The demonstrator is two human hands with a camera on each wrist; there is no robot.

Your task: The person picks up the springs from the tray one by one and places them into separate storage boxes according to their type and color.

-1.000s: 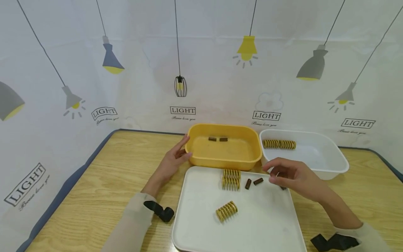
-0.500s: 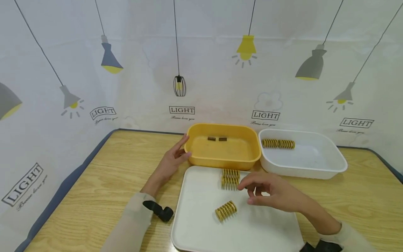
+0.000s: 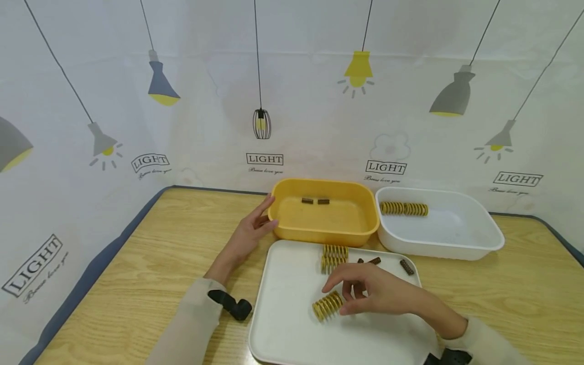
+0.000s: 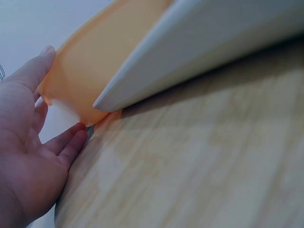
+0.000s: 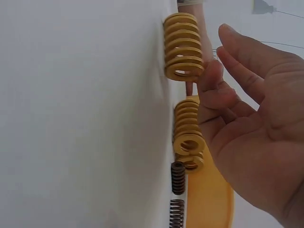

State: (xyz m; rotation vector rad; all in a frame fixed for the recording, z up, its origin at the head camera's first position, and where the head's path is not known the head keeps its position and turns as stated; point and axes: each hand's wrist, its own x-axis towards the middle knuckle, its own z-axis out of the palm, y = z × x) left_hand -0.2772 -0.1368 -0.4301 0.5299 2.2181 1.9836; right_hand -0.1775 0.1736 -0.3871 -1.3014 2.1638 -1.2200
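Observation:
My right hand (image 3: 380, 291) hovers over the tray (image 3: 287, 324) beside a single thick yellow coil spring (image 3: 326, 306), its thumb and fingers apart and nothing between them. In the right wrist view that yellow spring (image 5: 183, 47) lies just past the fingertips. My left hand (image 3: 246, 235) rests against the left end of the yellow bin (image 3: 324, 236); in the left wrist view its fairly straight fingers touch the bin's wall (image 4: 90, 66). Two more yellow springs (image 3: 334, 258) lie side by side at the tray's back edge.
Small dark brown springs (image 3: 406, 267) lie on the tray's back right, one partly hidden by the right hand. Two small brown springs (image 3: 307, 201) lie in the yellow bin. To its right stands a white bin (image 3: 438, 247) holding two yellow springs (image 3: 404, 209). A printed curtain (image 3: 310, 126) hangs behind.
My right hand has moved from the white bin's front edge left and toward me, over the tray to the single yellow spring. The left hand and the springs have stayed put.

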